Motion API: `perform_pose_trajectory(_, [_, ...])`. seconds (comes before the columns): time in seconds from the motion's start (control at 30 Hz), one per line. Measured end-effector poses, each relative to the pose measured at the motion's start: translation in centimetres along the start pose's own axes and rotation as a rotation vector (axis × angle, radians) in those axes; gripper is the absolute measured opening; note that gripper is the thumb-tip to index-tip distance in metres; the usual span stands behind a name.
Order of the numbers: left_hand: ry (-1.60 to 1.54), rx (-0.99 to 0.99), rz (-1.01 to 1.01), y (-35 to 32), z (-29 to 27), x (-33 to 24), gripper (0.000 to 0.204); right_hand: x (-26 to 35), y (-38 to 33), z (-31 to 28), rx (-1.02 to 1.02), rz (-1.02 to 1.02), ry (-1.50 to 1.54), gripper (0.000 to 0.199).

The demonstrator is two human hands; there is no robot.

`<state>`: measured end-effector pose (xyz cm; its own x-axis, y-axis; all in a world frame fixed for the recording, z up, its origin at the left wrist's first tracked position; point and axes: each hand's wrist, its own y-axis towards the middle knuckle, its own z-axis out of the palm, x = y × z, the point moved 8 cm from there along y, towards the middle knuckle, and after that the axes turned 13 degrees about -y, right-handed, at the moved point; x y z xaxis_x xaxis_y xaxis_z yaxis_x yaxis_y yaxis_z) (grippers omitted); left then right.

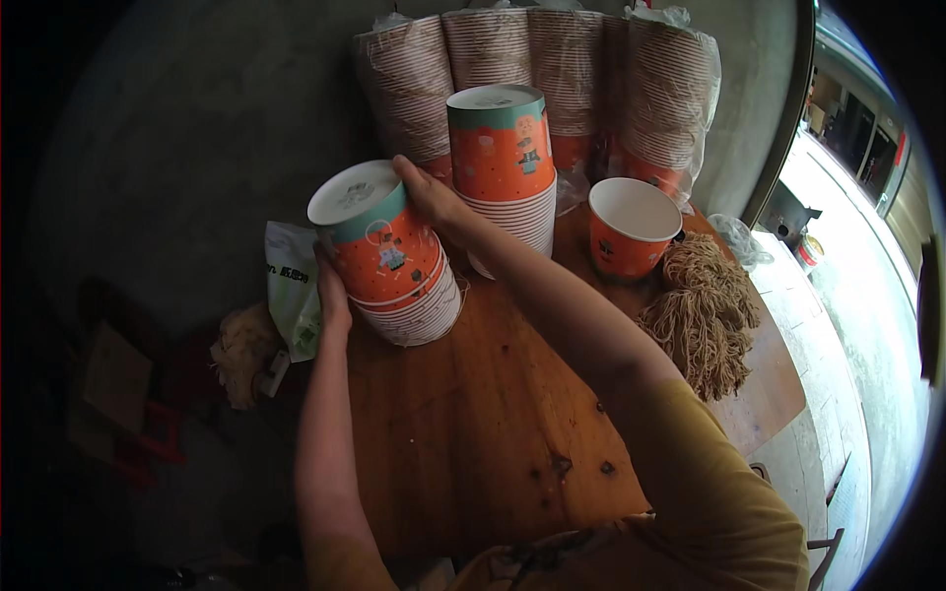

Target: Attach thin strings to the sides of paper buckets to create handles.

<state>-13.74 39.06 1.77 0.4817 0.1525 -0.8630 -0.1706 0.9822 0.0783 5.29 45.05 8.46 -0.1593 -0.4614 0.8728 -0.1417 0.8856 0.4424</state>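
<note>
Between my two hands is an upside-down orange and teal paper bucket (382,251), on top of a short stack of nested buckets whose white rims (419,317) show below it. The stack leans on the wooden table's left side. My left hand (333,295) presses its near left side, fingers partly hidden behind it. My right hand (429,195) grips the upper right side by the base, thumb toward the white bottom. A taller inverted bucket stack (503,148) stands just behind and to the right. Farther right, a single bucket (631,231) stands upright, its white inside showing.
Several tall bucket columns in clear plastic (567,74) line the wall behind. A bundle of tan string (702,315) lies on the table's right side. A white and green bag (294,286) sits at the left edge. The wooden table (463,433) ends at a curved right edge.
</note>
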Motion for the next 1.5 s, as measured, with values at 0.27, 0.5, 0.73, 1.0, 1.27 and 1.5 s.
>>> perform_pose_trajectory(0.27, [0.332,-0.257,0.343,-3.6,-13.8,1.9,0.042,6.9,-10.8,0.0,0.154,-0.017,-0.629,0.047])
perform_pose_trajectory(0.5, [0.404,0.136,0.47,-15.4,-2.2,0.6,0.016,4.8,-20.6,-19.7,-0.377,-0.092,-1.624,0.04])
perform_pose_trajectory(0.73, [0.753,0.788,0.822,-21.9,15.5,-0.7,0.045,7.8,-25.9,-18.9,0.002,-0.207,-1.362,0.011])
perform_pose_trajectory(1.0, [0.935,1.076,0.869,-27.0,16.6,0.9,0.02,12.9,-33.1,-16.9,0.002,-0.258,-0.876,0.02])
perform_pose_trajectory(1.27, [0.909,0.818,0.708,-28.4,12.9,-2.5,0.011,4.1,-36.9,-15.0,0.221,-0.359,-1.362,0.012])
perform_pose_trajectory(1.5, [0.744,0.74,0.374,-27.7,11.5,-3.6,0.023,7.0,-35.7,-13.2,0.119,-0.178,-0.959,0.008])
